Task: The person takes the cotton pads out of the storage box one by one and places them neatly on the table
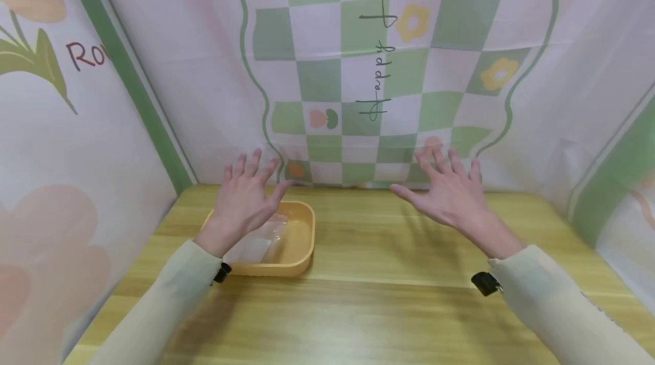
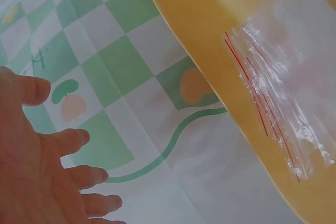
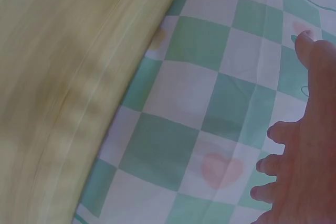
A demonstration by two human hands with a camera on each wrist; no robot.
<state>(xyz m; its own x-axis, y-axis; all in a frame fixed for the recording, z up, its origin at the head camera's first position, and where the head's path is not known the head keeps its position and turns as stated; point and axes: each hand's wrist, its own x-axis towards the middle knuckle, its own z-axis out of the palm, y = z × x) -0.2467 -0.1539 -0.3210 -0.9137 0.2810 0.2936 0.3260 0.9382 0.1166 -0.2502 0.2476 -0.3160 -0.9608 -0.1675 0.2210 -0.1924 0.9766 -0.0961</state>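
Observation:
In the head view my left hand hovers with fingers spread over a yellow tray and holds nothing. Inside the tray lie clear plastic zip bags, partly covered by that hand and wrist. Red seal lines run along the plastic bags in the left wrist view, where the left hand shows at the lower left. Over the right side of the table, my right hand is held up, fingers apart and nothing in it. The right wrist view has the right hand along its right edge.
A wooden table spans the front. Behind it hangs a checkered green and white cloth. Printed cloth panels stand at the left and at the right. A small black device sits under the right wrist.

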